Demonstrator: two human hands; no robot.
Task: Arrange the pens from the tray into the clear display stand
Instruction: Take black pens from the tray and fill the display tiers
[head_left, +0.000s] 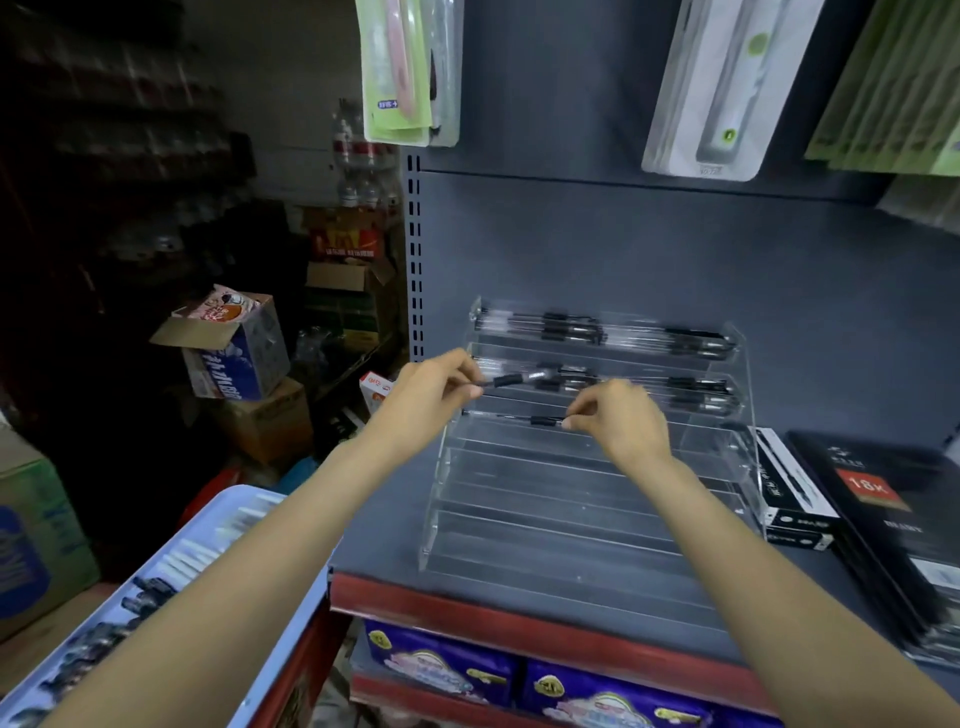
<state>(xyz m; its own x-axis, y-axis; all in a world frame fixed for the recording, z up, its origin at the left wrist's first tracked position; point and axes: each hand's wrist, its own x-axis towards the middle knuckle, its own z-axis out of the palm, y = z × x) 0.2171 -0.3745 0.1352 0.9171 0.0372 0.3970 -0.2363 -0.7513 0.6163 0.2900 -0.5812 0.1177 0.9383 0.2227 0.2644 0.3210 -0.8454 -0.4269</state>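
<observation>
Nearest me, at lower left, sits the blue tray (218, 525), carrying dark-capped pens (140, 597) along its near side and pale stick-like items further in. Both forearms pass above it toward the shelf.

On the grey shelf (384, 519) stands the clear display stand (545, 519), a stepped acrylic unit. I judge its lower tiers unfilled; the two upper tiers hold rows of black pens lying left to right.

The left hand (431, 395) pinches one pen (511, 379) at its left end, the barrel running rightward and level with the second tier from the top. The right hand (623, 421) pinches the right end of a second pen (519, 419), which lies along the third tier, its long axis parallel to the tier edges and extending left from the fingertips. I judge the right hand is the nearer to a placement, since its pen appears already in line with the channel; whether it rests on the acrylic I cannot tell. The left pen sits higher and looks to be held just in front of the filled second tier.

Legible writing: a black packet (883, 499) at right bears "18K" on a red panel. The boxed pens (789, 499) beside the stand carry print too small to read. Hanging packs above and cartons at left show labels I cannot make out.
</observation>
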